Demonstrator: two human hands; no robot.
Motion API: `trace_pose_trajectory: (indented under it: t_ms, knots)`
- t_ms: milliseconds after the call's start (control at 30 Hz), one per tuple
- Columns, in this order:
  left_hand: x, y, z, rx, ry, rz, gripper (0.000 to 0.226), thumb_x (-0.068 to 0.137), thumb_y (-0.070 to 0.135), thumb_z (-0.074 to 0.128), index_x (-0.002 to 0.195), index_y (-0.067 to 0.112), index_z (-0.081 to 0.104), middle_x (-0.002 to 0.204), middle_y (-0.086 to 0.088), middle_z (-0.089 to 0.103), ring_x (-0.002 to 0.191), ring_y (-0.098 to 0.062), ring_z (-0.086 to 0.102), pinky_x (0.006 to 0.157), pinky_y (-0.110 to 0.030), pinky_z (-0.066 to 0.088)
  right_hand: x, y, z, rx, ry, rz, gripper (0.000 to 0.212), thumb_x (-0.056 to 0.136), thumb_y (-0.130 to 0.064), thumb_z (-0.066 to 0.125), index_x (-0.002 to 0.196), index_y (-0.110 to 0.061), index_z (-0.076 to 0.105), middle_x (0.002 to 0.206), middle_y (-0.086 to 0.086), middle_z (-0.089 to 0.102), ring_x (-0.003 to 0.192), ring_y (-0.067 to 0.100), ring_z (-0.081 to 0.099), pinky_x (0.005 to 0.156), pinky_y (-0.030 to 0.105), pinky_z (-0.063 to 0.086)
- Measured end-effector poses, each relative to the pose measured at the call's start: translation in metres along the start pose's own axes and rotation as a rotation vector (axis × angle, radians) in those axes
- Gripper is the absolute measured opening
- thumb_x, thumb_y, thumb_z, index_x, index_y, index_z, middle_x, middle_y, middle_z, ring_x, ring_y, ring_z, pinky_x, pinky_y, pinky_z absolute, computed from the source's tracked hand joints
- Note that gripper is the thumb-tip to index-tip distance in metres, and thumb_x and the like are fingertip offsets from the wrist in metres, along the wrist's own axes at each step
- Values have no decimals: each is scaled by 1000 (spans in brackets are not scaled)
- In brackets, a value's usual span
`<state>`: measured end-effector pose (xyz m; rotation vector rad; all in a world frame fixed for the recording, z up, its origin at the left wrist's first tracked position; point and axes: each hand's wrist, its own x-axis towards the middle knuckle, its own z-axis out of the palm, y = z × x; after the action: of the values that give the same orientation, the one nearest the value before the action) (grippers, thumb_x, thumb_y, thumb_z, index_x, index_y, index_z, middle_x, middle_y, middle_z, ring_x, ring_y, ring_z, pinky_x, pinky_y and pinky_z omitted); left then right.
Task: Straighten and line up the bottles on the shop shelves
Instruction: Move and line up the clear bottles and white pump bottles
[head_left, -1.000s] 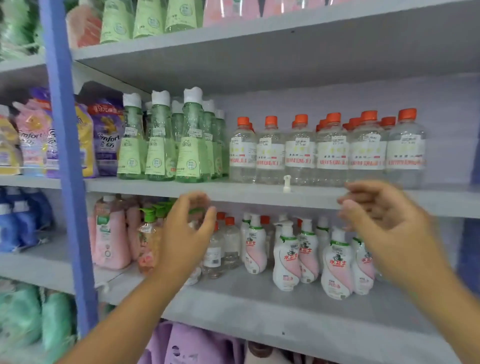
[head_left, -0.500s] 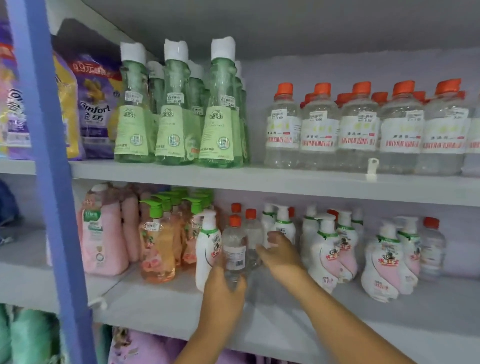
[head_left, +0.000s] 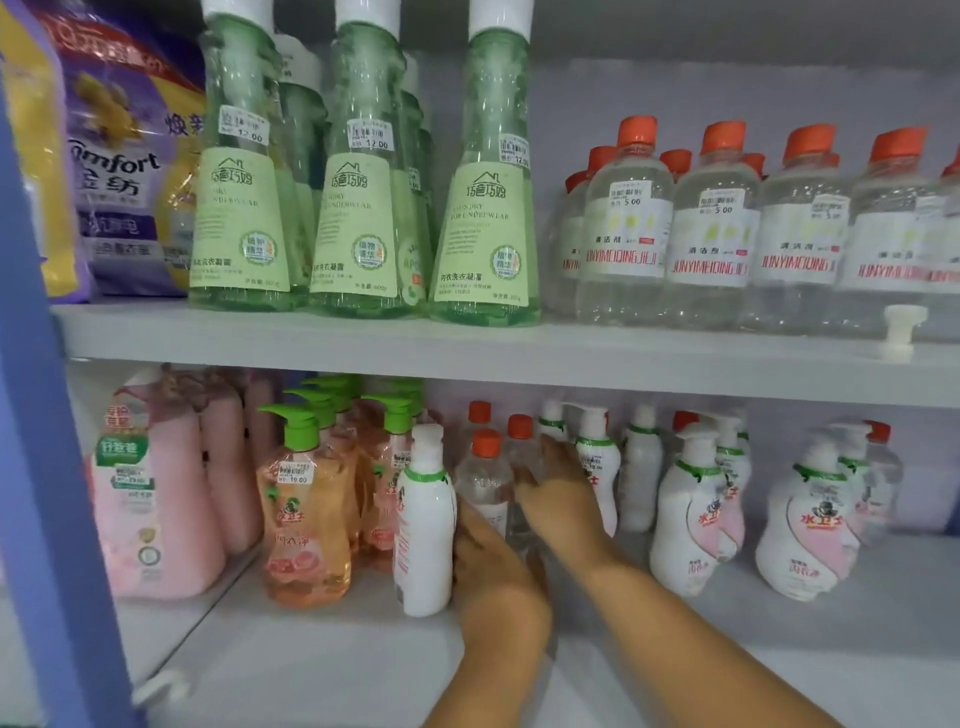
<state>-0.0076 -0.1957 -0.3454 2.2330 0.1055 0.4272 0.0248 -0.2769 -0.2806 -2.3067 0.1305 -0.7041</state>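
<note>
On the lower shelf (head_left: 311, 665) a small clear bottle with an orange cap (head_left: 484, 480) stands in front of two more of the same kind (head_left: 519, 441). My left hand (head_left: 488, 566) wraps the front bottle's base. My right hand (head_left: 556, 491) holds the clear bottle just behind it, fingers reaching past toward a white pump bottle (head_left: 597, 467). A plain white pump bottle (head_left: 423, 525) stands right next to my left hand, its label turned away. Orange pump bottles with green heads (head_left: 306, 525) stand further left.
White-and-pink pump bottles (head_left: 691, 525) fill the lower shelf's right side, pink pouches (head_left: 156, 509) its left. On the upper shelf (head_left: 467, 358) stand tall green bottles (head_left: 358, 208), clear orange-capped bottles (head_left: 623, 234) and purple bags (head_left: 119, 171). A blue post (head_left: 47, 467) runs down the left.
The view has moved closer and lower toward the lower shelf. Both hands went from mid-air to the clear orange-capped bottles and now hold them; my right hand reaches deeper than half a second ago.
</note>
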Motion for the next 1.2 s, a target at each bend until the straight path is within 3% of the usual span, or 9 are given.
trace_pose_trajectory:
  t_ms: [167, 333, 433, 533, 667, 833, 933, 1067, 1200]
  knots:
    - [20, -7, -2, 71, -51, -33, 107, 91, 46, 62, 151, 18, -22, 157, -21, 25, 140, -39, 41, 111, -48, 41, 17, -3, -1, -149, -92, 66, 46, 101, -37, 55, 143, -19, 52, 143, 8, 53, 127, 27, 54, 101, 32, 45]
    - [0, -12, -10, -52, -20, 37, 99, 94, 34, 63, 159, 8, -7, 154, -25, 25, 140, -41, 36, 113, -43, 38, 34, -26, -17, -128, -182, 112, 35, 85, -45, 49, 96, -16, 64, 97, 9, 70, 83, 28, 69, 74, 34, 55]
    - [-14, -13, -26, -179, -103, 83, 90, 97, 34, 62, 161, 15, 2, 160, -20, 20, 141, -34, 36, 116, -37, 35, 36, -30, -25, -152, -206, 115, 28, 96, -36, 49, 84, -16, 64, 78, 6, 71, 62, 24, 72, 63, 33, 59]
    - [-37, -27, -47, -274, -103, 251, 77, 98, 32, 62, 158, 36, 14, 158, -3, 30, 126, -18, 53, 103, -28, 45, 16, -26, -43, -140, -158, 72, 27, 96, -38, 54, 79, -19, 63, 81, 3, 70, 71, 23, 70, 67, 35, 57]
    - [-54, -44, -74, -407, -172, 251, 87, 89, 21, 75, 154, 43, 22, 142, 14, 39, 113, 1, 50, 83, -8, 39, -25, -5, -84, -69, -139, 111, 28, 96, -48, 58, 104, -25, 71, 100, -1, 71, 88, 27, 68, 81, 41, 57]
    - [-63, -31, -84, -455, -285, 202, 66, 77, 34, 86, 126, 49, 45, 119, 25, 63, 102, 12, 61, 77, -5, 46, -77, 16, -147, -90, -55, 63, 18, 91, -57, 62, 99, -42, 65, 84, -27, 55, 85, 10, 55, 72, 27, 42]
    - [-77, -11, -77, -394, -272, 162, 69, 72, 46, 87, 125, 44, 43, 117, 23, 60, 106, 0, 60, 83, -22, 47, -100, 41, -165, 136, -86, 69, 30, 86, -55, 71, 113, -46, 61, 108, -27, 62, 102, 3, 59, 82, 25, 47]
    - [-99, 17, -61, -345, -190, 125, 68, 72, 40, 88, 126, 35, 47, 106, 27, 55, 97, 2, 58, 71, -17, 41, -123, 67, -169, 399, -258, 122, 46, 81, -30, 84, 112, -48, 55, 99, -31, 71, 93, -10, 67, 72, 7, 50]
    - [-131, 40, -60, -366, -148, 71, 65, 66, 38, 92, 117, 38, 53, 97, 27, 63, 83, 16, 58, 67, -12, 43, -136, 80, -186, 435, -206, 123, 52, 72, -38, 89, 114, -45, 61, 104, -26, 73, 94, -7, 69, 89, 26, 57]
